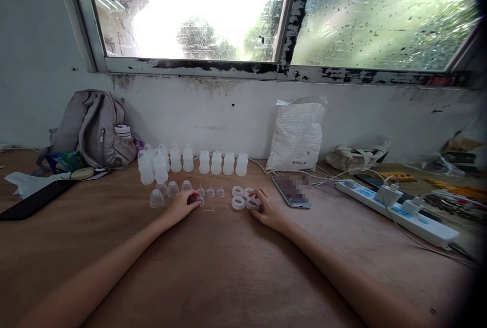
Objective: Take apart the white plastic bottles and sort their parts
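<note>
My left hand (183, 208) has its fingertips closed on a clear bottle nipple (200, 200) on the table. More clear nipples (210, 191) stand in a row just behind it. To its left are several clear dome caps (157, 198). My right hand (269, 211) curls its thumb and fingers round a translucent screw ring (251, 203), which is partly covered by the fingers. Other rings (238, 202) lie flat beside it. Behind, uncapped frosted bottles (229, 163) stand upright in a row, and capped bottles (146, 167) are grouped to their left.
A phone (292, 192) lies right of my right hand. Farther right is a white power strip (395, 210) with chargers and cables. A white plastic bag (297, 135) leans on the wall under the window. A grey backpack (91, 130) and a black flat object (36, 200) are at left.
</note>
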The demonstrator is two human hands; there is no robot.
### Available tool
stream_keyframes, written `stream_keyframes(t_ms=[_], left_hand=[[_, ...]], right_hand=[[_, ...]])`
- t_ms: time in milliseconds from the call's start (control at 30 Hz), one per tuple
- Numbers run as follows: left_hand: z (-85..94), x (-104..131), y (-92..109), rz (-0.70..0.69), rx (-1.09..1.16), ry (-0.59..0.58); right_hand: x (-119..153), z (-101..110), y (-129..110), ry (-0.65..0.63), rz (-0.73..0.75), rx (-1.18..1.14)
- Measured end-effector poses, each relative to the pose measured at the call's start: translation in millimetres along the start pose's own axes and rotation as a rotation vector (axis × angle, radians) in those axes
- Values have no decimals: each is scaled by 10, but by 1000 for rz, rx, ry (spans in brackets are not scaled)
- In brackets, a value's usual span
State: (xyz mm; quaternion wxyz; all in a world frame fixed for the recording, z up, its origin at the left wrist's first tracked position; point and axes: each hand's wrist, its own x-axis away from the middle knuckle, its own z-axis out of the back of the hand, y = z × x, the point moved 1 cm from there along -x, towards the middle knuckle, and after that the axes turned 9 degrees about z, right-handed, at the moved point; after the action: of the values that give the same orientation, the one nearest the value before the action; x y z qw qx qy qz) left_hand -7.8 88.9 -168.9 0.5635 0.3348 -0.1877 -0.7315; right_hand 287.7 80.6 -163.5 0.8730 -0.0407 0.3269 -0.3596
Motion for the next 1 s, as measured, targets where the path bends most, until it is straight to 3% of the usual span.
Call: stream_keyframes(t_ms=[267, 467, 633, 833, 933, 1000], left_hand=[[12, 24, 21, -5, -5, 3], [40, 47, 71, -4, 9, 0], [43, 57, 84, -24, 0, 89], [66, 151, 178, -161, -70, 144], [195, 43, 264, -234, -185, 197], [329, -170, 314, -225, -325, 231]], right_hand=[[2, 27, 348, 312, -216, 177], [9, -27, 541, 206, -176, 157], [10, -44, 527, 176, -153, 166], [1, -17, 395, 187, -102, 209], [-8, 0, 298, 189, -59, 225], [-12, 8, 252, 191, -32, 233]])
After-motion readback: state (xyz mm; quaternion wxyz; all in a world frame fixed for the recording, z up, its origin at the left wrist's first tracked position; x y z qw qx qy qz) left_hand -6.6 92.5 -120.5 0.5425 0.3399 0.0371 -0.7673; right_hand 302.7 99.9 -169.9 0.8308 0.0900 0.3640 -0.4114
